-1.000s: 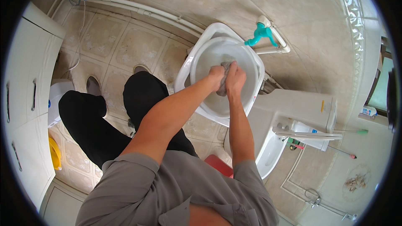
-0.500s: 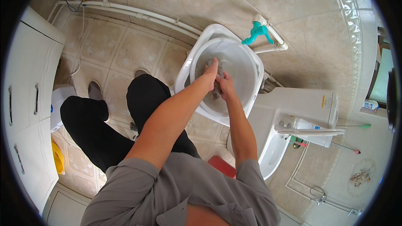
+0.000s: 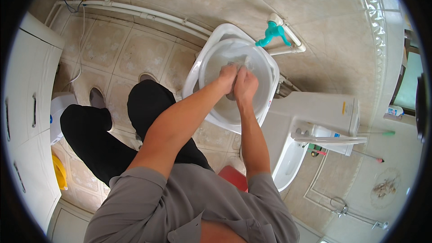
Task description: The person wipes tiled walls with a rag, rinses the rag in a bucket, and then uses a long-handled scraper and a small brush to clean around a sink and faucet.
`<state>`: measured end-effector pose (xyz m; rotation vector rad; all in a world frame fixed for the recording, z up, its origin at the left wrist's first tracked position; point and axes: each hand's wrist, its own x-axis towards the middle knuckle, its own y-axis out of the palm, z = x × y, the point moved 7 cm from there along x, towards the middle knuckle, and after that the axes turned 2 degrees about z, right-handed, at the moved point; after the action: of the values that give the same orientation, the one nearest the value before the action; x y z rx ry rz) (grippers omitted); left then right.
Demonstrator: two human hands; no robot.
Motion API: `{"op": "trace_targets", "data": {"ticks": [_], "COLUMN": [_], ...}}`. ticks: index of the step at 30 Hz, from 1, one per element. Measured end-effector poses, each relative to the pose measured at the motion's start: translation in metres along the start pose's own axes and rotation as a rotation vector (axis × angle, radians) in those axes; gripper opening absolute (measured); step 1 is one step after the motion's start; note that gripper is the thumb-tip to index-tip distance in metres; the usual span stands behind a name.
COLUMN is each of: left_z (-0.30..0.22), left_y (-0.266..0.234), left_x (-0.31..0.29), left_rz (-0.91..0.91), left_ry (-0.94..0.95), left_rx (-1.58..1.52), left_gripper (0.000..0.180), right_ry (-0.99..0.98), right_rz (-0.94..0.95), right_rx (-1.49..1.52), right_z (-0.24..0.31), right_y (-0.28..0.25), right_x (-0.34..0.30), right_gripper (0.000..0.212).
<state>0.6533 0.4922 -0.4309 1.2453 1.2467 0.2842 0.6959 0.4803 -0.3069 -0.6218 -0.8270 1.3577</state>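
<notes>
A round white basin (image 3: 263,96) with cloudy water sits inside a larger white tub (image 3: 192,74). Over the water, both of my hands are close together, fingers curled in. My left hand (image 3: 228,74) grips a wet grey cloth (image 3: 231,95), little of which shows below the hands. Beside it, my right hand (image 3: 245,84) is closed on the same cloth, the back of the hand facing up. Splashed water blurs the surface just beyond my fingers. Most of the cloth is hidden by the hands.
A turquoise tap (image 3: 272,33) on a white wall pipe reaches toward the basin's far right rim. To the right stands a white toilet (image 3: 310,110). White cabinets (image 3: 33,108) line the left side, near a yellow basin (image 3: 59,172). A red object (image 3: 234,177) lies by my right arm.
My hands have closed in tighter on the cloth, the right one turning and moving up beside the left. Less cloth shows, and water splashes. The whole view has shifted slightly.
</notes>
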Motion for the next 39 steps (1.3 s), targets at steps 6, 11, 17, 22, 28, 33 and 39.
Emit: {"op": "trace_targets", "data": {"ticks": [6, 11, 17, 22, 28, 33, 39], "left_z": [-0.023, -0.05, -0.049, -0.048, -0.035, -0.041, -0.04], "left_y": [-0.011, -0.008, -0.022, -0.051, -0.032, -0.031, -0.023], "left_x": [-0.021, -0.052, -0.028, -0.012, -0.021, -0.028, -0.038], "left_rz": [-0.258, -0.756, -0.435, -0.506, -0.331, -0.305, -0.268], "left_ry": [0.124, 0.509, 0.367, 0.341, 0.218, 0.124, 0.142], "left_rx": [0.486, 1.072, 0.972, 0.754, 0.611, 0.634, 0.587], "left_gripper": [0.049, 0.05, 0.036, 0.028, 0.017, 0.017, 0.021], "right_ry": [0.233, 0.152, 0.024, -0.372, -0.564, -0.666, -0.55], "right_rz": [0.052, 0.318, 0.046, -0.366, -0.016, 0.016, 0.001], "right_rx": [-0.292, -0.311, -0.148, -0.04, -0.853, -0.935, -0.911], "right_z": [-0.069, -0.191, -0.065, 0.105, 0.13, 0.141, 0.14], "right_y": [0.017, 0.035, -0.059, -0.15, -0.126, -0.111, -0.116], "right_x": [0.021, 0.008, 0.048, 0.093, 0.118, 0.12, 0.121], "right_gripper": [0.047, 0.039, 0.035, 0.025, 0.026, 0.021, 0.025]}}
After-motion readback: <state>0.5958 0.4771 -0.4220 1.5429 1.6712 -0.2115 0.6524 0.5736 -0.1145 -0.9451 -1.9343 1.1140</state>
